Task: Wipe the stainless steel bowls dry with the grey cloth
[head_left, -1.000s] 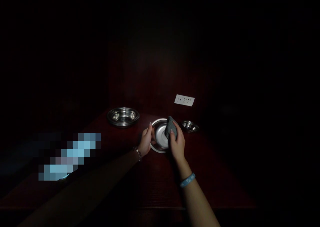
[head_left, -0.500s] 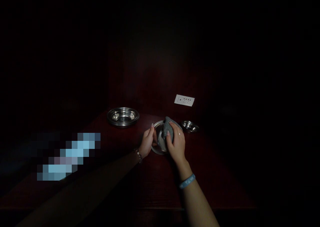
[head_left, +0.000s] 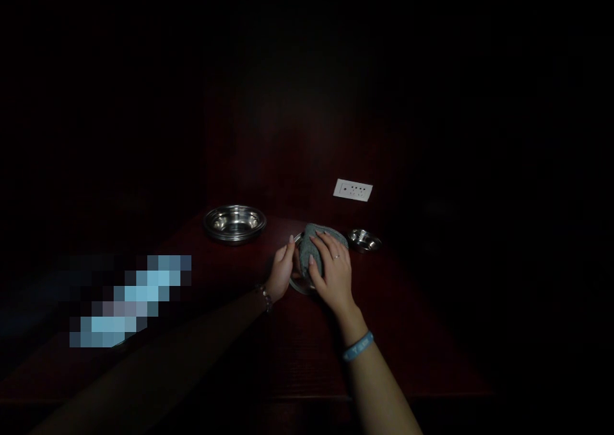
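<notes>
My left hand (head_left: 281,272) grips the left rim of a shiny steel bowl or plate (head_left: 300,286), its thumb along the edge. A grey-green cloth (head_left: 311,256) is in my right hand (head_left: 334,272), fingers bent over it and pressing it against the inside of the dish. The cloth and my right hand hide most of the dish, so its depth is hard to tell. Just beyond my right hand stands a small steel bowl (head_left: 364,240). Farther left sits a stack of wider steel plates (head_left: 235,224).
Everything rests on a dark red wooden table (head_left: 307,364) whose front edge runs near the bottom. A white socket panel (head_left: 353,190) is on the wall behind. At the left lies a pixelated light-blue patch (head_left: 129,300). The surroundings are very dark.
My right hand and the cloth have shifted left across the dish, covering more of it. My left hand keeps its hold on the rim.
</notes>
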{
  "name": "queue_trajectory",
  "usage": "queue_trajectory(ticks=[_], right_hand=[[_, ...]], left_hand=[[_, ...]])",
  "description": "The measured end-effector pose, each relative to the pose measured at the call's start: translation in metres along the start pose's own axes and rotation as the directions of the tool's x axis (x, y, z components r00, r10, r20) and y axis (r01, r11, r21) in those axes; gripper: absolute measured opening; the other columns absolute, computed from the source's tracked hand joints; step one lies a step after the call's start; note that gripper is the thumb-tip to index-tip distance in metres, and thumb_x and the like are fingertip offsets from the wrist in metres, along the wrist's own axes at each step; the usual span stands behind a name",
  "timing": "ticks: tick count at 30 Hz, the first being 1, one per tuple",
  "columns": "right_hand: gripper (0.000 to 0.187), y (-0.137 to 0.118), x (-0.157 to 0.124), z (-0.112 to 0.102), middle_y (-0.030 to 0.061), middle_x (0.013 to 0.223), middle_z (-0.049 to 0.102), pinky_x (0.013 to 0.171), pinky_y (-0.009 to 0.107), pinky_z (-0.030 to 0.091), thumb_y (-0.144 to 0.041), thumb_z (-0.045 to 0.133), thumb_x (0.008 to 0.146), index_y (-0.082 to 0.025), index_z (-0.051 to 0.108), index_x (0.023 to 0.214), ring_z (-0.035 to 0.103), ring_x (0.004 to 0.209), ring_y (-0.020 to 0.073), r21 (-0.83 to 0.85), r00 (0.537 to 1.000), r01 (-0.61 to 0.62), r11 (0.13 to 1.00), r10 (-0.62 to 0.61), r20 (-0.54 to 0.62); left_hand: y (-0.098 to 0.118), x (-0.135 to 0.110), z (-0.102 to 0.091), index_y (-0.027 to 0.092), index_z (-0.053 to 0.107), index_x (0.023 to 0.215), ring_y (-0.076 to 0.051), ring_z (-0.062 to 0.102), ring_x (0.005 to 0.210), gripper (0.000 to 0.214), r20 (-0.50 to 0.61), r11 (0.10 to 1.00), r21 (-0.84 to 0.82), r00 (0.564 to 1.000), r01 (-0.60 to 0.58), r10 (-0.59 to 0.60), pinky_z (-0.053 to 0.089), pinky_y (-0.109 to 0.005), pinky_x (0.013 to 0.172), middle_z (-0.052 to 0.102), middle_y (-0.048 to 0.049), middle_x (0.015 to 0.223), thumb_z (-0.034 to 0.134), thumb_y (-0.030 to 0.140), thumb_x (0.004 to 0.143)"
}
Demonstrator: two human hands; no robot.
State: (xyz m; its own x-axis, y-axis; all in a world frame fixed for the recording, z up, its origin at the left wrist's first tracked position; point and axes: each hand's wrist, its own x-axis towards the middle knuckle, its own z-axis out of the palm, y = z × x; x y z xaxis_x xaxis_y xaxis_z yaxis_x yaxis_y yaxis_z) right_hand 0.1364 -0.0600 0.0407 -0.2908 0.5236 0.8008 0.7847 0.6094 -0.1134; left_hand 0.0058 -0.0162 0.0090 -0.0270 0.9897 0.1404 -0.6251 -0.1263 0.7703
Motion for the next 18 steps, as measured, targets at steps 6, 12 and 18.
queue_trajectory(ticks=[6, 12, 18], right_hand=[[0.033, -0.007, 0.002, 0.0, 0.0075, 0.141, 0.06, 0.115, 0.051, 0.034, -0.032, 0.051, 0.094, -0.027, 0.068, 0.123, 0.045, 0.139, 0.0293, -0.005, 0.989, 0.1, 0.995, -0.099, 0.114], [0.031, -0.01, 0.002, 0.002, 0.0066, 0.138, 0.063, 0.116, 0.049, 0.035, -0.032, 0.054, 0.094, -0.027, 0.069, 0.121, 0.046, 0.14, 0.0275, -0.004, 0.972, 0.129, 0.992, -0.125, 0.198], [0.03, -0.01, 0.0, 0.004, 0.0054, 0.141, 0.063, 0.113, 0.045, 0.039, -0.031, 0.053, 0.099, -0.027, 0.068, 0.124, 0.046, 0.141, 0.0253, -0.006, 0.947, 0.207, 0.978, -0.199, 0.25]], left_hand=[[0.003, -0.005, 0.003, 0.015, 0.071, 0.09, -0.017, 0.07, 0.076, 0.032, -0.022, 0.988, -0.144, 0.998, 0.048, -0.051, 0.052, -0.025, 0.073, 0.075, -0.0029, 0.08, 0.075, 0.045, 0.081], [-0.007, 0.0, -0.006, 0.018, 0.068, 0.088, -0.011, 0.069, 0.073, 0.011, -0.151, 0.975, -0.198, 0.979, 0.102, -0.133, 0.052, -0.021, 0.076, 0.073, 0.0025, 0.078, 0.069, 0.029, 0.087], [-0.005, 0.002, -0.012, 0.018, 0.071, 0.086, -0.015, 0.072, 0.082, 0.023, -0.104, 0.961, -0.241, 0.981, 0.133, -0.162, 0.052, -0.022, 0.08, 0.076, -0.0018, 0.081, 0.05, 0.021, 0.095]])
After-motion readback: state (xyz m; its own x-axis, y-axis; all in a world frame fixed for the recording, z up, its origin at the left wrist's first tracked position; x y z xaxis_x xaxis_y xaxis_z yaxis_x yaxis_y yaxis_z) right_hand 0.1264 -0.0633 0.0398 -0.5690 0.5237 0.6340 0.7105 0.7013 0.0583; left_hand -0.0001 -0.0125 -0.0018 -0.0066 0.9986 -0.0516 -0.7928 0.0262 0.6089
